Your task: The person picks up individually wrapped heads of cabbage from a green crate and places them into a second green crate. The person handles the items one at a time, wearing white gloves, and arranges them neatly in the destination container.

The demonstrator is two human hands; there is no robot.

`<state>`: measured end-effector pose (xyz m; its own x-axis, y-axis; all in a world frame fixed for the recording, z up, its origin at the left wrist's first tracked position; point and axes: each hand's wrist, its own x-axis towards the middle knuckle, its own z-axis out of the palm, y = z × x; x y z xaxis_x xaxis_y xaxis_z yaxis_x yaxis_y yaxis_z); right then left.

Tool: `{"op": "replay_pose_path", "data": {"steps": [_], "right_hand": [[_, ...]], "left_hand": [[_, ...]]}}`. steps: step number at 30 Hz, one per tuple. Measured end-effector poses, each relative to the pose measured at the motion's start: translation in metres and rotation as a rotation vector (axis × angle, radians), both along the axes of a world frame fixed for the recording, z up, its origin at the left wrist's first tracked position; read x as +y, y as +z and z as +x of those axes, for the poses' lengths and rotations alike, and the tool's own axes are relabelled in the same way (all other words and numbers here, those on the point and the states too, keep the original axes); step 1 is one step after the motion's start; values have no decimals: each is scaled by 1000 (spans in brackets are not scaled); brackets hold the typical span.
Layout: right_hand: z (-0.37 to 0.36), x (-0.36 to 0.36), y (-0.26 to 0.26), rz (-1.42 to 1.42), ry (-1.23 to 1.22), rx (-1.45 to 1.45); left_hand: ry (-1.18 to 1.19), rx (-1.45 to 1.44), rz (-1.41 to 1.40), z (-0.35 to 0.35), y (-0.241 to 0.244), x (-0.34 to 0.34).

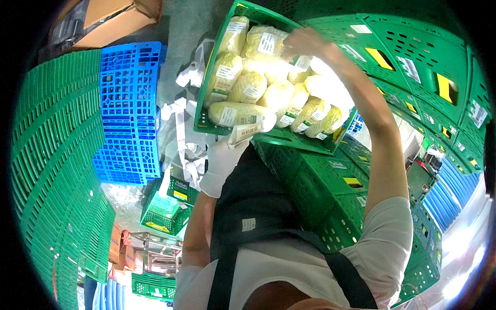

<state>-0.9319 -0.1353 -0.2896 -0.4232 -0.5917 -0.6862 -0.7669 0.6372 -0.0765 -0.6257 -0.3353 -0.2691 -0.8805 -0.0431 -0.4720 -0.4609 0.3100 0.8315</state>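
A green plastic crate (271, 138) full of bagged napa cabbages (254, 87) with printed labels lies tilted in front of me. My left hand (228, 153), in a white glove, is at the crate's near left edge, its fingers closed on the loose end of a printed plastic bag (245, 132). That end lies against the nearest cabbage (228, 114). My right hand (306, 43), apparently bare and slightly blurred, reaches over the crate's far right part, beside a large wrapped cabbage (267, 42). Its fingertips are unclear, and glare washes out the cabbages below it.
Stacked green crates (410, 58) stand at the right, more (317, 182) beside my body. Green slatted stacks (58, 155) and blue plastic pallets (130, 112) rise at the left. White strapping (180, 124) litters the floor near a small green crate (166, 211). A cardboard box (116, 27) is upper left.
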Motion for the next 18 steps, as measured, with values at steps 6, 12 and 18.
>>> {"op": "replay_pose_path", "data": {"steps": [6, 12, 18], "right_hand": [[-10, -11, -16, 105, -157, 61], [-5, 33, -41, -252, -370, 57], [-22, -1, -36, -82, -436, -364]], "left_hand": [[34, -39, 4, 5, -4, 2], [22, 2, 9, 2, -16, 0], [-36, -11, 19, -4, -16, 4]]}}
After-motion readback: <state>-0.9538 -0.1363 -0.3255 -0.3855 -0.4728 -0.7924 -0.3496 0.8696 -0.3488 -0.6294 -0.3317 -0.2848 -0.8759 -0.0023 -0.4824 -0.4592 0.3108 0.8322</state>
